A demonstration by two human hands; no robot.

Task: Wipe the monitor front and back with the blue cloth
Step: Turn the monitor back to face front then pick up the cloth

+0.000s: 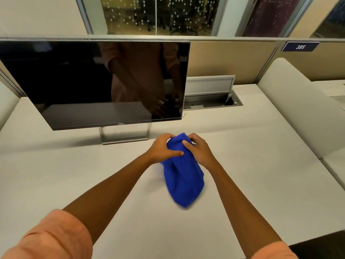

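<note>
- Rolled peach sleeves at the near edge; both forearms extend forward over the white desk.
- Left hand and right hand close together, each with fingers curled round the top of the blue cloth.
- Cloth bunched, hanging from the hands; lower end blurred, contact with desk cannot be told.
- Monitor beyond the hands, left of centre, upright on its stand, screen dark.
- Open cable tray behind the monitor's right edge.
- Partition plate reads 385.
</note>
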